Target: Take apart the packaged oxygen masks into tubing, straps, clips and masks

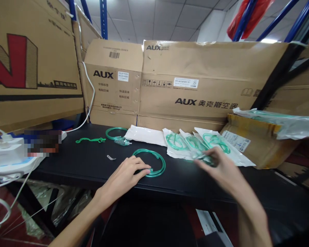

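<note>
Left hand (130,171): thumb and fingertips pinched on the end of a coiled green tube (163,164), which lies on the black tabletop (92,164).
Right hand (221,164): thumb and fingers closed on a small clear item (201,156), too blurred to name, at the near edge of the pouches.
Pouches: three white-edged clear pouches (176,143) holding coiled green tubing, beside a plain white pouch (147,135).
Back left: another green tube coil (115,129) touching a clear plastic bag (122,141); green elastic cord (90,140) farther left.
AUX carton (206,82): "AUX 奥克斯空调", a white label (185,83) showing "25", handling symbols.
AUX side panel (110,85): "AUX", "分拣标签 粘贴区域", "快递面单 粘贴区域", "300kgf".
Taped brown box (262,144): white shipping label (235,140), print too small to read.
</note>
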Tool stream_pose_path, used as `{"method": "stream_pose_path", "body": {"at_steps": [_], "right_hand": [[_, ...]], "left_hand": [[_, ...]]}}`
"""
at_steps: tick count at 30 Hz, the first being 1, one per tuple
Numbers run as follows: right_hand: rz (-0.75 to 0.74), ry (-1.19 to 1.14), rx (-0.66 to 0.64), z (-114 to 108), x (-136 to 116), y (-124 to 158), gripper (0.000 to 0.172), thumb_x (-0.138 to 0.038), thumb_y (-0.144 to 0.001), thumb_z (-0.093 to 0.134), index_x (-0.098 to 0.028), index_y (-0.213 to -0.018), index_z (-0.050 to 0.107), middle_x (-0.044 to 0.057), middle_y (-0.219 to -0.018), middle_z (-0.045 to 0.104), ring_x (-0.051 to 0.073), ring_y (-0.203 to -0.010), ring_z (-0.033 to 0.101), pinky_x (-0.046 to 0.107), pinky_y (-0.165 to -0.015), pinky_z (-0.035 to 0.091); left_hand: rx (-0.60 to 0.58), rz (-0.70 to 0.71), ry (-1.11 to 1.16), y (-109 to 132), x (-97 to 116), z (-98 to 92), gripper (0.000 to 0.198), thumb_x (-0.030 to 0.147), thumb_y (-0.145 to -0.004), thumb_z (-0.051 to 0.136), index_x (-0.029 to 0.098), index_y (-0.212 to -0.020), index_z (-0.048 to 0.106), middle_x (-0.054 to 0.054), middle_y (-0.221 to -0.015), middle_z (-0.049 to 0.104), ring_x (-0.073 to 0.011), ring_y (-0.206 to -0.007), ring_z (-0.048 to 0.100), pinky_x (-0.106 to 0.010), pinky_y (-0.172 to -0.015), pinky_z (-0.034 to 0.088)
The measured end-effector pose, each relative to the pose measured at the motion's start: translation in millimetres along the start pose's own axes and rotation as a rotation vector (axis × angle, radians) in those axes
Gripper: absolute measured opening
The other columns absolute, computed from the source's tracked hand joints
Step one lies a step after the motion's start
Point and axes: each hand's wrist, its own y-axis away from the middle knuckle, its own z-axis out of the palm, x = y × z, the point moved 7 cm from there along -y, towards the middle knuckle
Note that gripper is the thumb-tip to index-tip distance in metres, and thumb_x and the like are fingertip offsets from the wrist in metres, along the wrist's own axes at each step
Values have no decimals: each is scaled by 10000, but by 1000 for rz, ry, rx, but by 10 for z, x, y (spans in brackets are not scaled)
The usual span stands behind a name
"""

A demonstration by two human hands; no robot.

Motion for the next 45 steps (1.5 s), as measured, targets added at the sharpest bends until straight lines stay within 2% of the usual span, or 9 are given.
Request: {"method": "stream_pose_path", "body": {"at_steps": [3,7,14,18,21,25,33,40,45], "right_hand": [[-49,-57,-242,577,-61,230,377,-517,-689,835,-256,-898,660,40,-928,764,285,-884,713,393,-821,523],[-43,-102,-321,885,-124,415,312,-506,-795,787,-267,-958,672,28,-973,767,281,-938,713,376,-860,499],[87,-264,-136,703,-31,343,323,-488,-749,853,-260,-912,693,25,-906,765,289,-934,697,386,-884,459],[200,-558,3,674,67,329,375,-530,-788,813,-269,-886,562,2,-868,753,258,-913,733,387,-889,513],[267,-804,18,729,101,300,411,-570,-806,772,-278,-852,487,20,-912,777,265,-941,766,430,-927,556],[348,-995,17,780,129,281,417,-558,-758,825,-275,-868,539,52,-1015,792,287,-1017,765,474,-957,581],[356,-1030,-29,964,33,375,375,-393,-753,894,-277,-1026,663,-17,-988,763,241,-1025,751,423,-953,608],[333,-944,-45,1014,-37,404,377,-405,-750,893,-194,-1030,755,76,-1053,797,276,-1073,743,391,-975,589],[311,-914,-49,1032,-38,412,339,-405,-778,871,-186,-1018,776,81,-1042,801,277,-1062,738,383,-940,591]], "left_hand": [[-9,3,-2,-10,-12,4,198,367,-1036,604,315,-1135,768,44,-1082,750,-186,-1041,655,-373,-1059,404],[-20,11,-3,-27,24,-5,196,374,-1033,607,325,-1139,765,46,-1095,745,-182,-1068,653,-330,-991,450],[0,32,-14,-98,195,36,205,350,-1056,565,295,-1128,749,25,-1136,730,-198,-1098,637,-363,-1012,429],[-5,34,-19,-88,205,84,187,323,-1046,589,263,-1090,760,22,-1096,737,-192,-1050,648,-354,-990,448],[4,29,-21,-66,177,87,182,314,-1043,595,260,-1075,766,21,-1075,739,-193,-1038,652,-356,-986,459],[42,26,-9,-66,158,57,196,332,-1039,597,277,-1154,746,5,-1131,726,-210,-1081,648,-379,-1011,471],[169,82,65,-396,450,-84,441,379,-1029,608,280,-1454,550,-43,-1424,633,-240,-1304,580,-387,-1116,451],[129,96,91,-611,553,91,159,231,-1002,634,221,-1020,792,-20,-993,808,-215,-921,737,-285,-852,516],[146,45,135,-549,611,167,231,291,-1024,572,209,-1024,788,-5,-820,769,-165,-700,669,-252,-699,473]]}}
